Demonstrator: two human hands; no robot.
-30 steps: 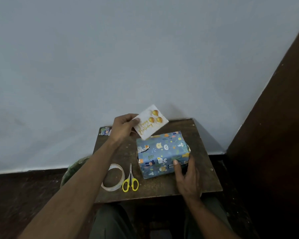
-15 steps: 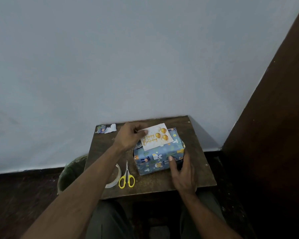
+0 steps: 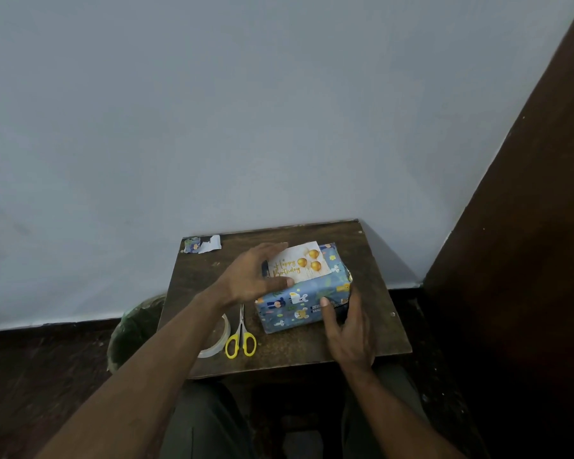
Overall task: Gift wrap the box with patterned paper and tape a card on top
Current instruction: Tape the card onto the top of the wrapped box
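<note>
The small wooden table (image 3: 371,286) carried all the work items, and the wrapped box (image 3: 304,301) stood right of its centre, fully covered in blue patterned paper. Judged by its sharp edges and flat faces, the box was rigid and fairly light; the glossy paper appeared likely to slide on the wood, so a bracing hold on a side face looked the safe place to take it. The left hand (image 3: 251,276) lay over the far left corner of the box, its fingers slightly curled and its thumb pressed onto the near left edge of the card (image 3: 299,265), holding it flat on the top face. The right hand (image 3: 348,329) stood at the near right of the box, fingers nearly straight, the forefinger tip touching the near side face and gripping nothing. The card appeared thin, light and easily creased; edge pressure seemed advisable. No tape was seen on it. The tape roll (image 3: 221,339) and yellow-handled scissors (image 3: 241,339) lay untouched, near left of the box. Paper scraps (image 3: 203,244) lay at the far left corner.
</note>
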